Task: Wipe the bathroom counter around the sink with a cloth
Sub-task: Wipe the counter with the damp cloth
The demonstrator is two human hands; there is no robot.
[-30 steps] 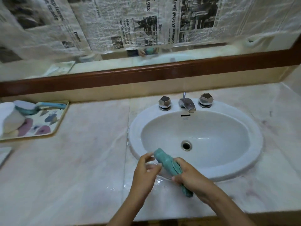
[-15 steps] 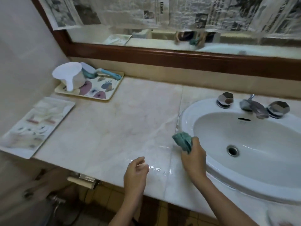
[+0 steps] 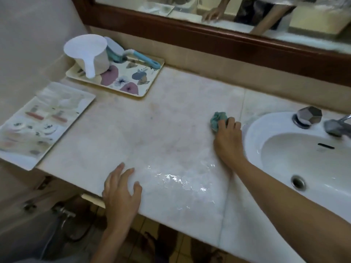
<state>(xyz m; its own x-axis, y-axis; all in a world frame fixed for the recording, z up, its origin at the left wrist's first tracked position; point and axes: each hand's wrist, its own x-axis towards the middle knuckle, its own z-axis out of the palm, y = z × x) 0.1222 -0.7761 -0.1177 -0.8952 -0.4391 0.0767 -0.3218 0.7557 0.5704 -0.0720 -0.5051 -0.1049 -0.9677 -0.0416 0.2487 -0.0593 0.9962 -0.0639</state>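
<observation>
A bunched teal cloth (image 3: 218, 120) lies on the pale marble counter (image 3: 161, 133), just left of the white oval sink (image 3: 252, 133). My right hand (image 3: 228, 138) grips the cloth from the near side and holds it down on the counter. My left hand (image 3: 121, 190) rests flat on the counter's front edge with its fingers spread. A wet, shiny patch (image 3: 180, 179) covers the counter between my two hands.
A floral tray (image 3: 133, 80) at the back left holds a white scoop (image 3: 89, 54) and a teal-handled brush (image 3: 136, 56). A flat printed tray (image 3: 38, 122) lies at the far left edge. A chrome tap handle (image 3: 308, 115) and spout (image 3: 336, 126) stand behind the basin. A mirror frame (image 3: 209, 37) runs along the back.
My right hand moved the cloth from the sink's front rim onto the counter left of the sink, farther back. My left hand let go of the cloth and came down on the counter's front edge.
</observation>
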